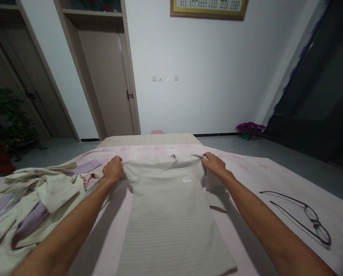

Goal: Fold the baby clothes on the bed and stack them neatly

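Observation:
A pale grey striped shirt [168, 207] is spread out in front of me, its collar at the far end and its hem toward me. My left hand [113, 168] is closed on the left shoulder or sleeve edge. At the opposite shoulder, my right hand [214, 163] pinches the fabric between thumb and fingers. The sleeves hang partly behind my hands and forearms. A small light print shows on the chest. Below lies a pink-white patterned sheet [243, 168].
A rumpled pile of cream and lilac clothes [45, 191] lies at the left. Black-framed glasses [312, 220] rest on the sheet at the right. Beyond the far edge stand a door [106, 76], a wall and a pot of purple flowers [250, 128].

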`<state>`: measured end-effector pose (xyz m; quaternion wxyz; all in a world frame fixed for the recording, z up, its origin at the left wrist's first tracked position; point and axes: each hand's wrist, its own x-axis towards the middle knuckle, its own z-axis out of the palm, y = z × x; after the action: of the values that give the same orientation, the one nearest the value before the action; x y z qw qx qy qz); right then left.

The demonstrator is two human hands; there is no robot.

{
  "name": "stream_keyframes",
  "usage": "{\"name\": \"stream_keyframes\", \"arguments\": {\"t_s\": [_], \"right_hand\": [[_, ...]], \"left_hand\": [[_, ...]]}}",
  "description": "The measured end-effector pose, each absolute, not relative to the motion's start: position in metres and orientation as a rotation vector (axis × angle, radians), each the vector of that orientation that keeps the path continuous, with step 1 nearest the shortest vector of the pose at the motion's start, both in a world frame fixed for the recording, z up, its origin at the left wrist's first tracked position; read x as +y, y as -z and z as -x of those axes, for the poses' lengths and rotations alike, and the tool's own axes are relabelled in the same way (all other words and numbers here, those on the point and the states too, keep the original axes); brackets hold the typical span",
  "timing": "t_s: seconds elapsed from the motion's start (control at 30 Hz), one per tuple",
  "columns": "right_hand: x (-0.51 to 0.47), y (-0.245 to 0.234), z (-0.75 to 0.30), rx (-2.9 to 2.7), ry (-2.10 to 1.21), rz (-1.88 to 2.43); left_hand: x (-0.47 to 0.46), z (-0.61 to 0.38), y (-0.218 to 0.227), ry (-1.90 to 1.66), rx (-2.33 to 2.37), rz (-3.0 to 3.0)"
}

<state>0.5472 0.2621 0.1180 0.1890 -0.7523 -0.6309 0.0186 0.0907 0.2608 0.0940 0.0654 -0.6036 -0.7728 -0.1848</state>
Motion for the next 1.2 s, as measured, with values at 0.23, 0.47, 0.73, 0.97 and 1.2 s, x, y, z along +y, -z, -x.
{"name": "stream_keyframes", "arguments": {"t_s": [0.23,0.47,0.73,0.97,1.2], "right_hand": [[0.218,-0.068,-0.561,-1.961,-0.022,1.986],[0.153,-0.028,-0.584,-2.345,-0.304,1.895],[0.195,-0.036,-0.62,-1.784,-0.361,1.891],[0.218,-0.046,-0.705,-1.201,0.068,2.272],[0.167,0.018,-0.743,-1.842,0.532,2.447]], "left_hand": [[0.212,-0.164,-0.026,0.505,-1.915,2.304],[0.168,-0.216,0.035,0.441,-1.81,2.469],[0.165,-0.219,0.034,0.419,-1.812,2.45],[0.162,-0.221,0.032,0.397,-1.808,2.446],[0.159,-0.223,0.028,0.376,-1.817,2.397]]}}
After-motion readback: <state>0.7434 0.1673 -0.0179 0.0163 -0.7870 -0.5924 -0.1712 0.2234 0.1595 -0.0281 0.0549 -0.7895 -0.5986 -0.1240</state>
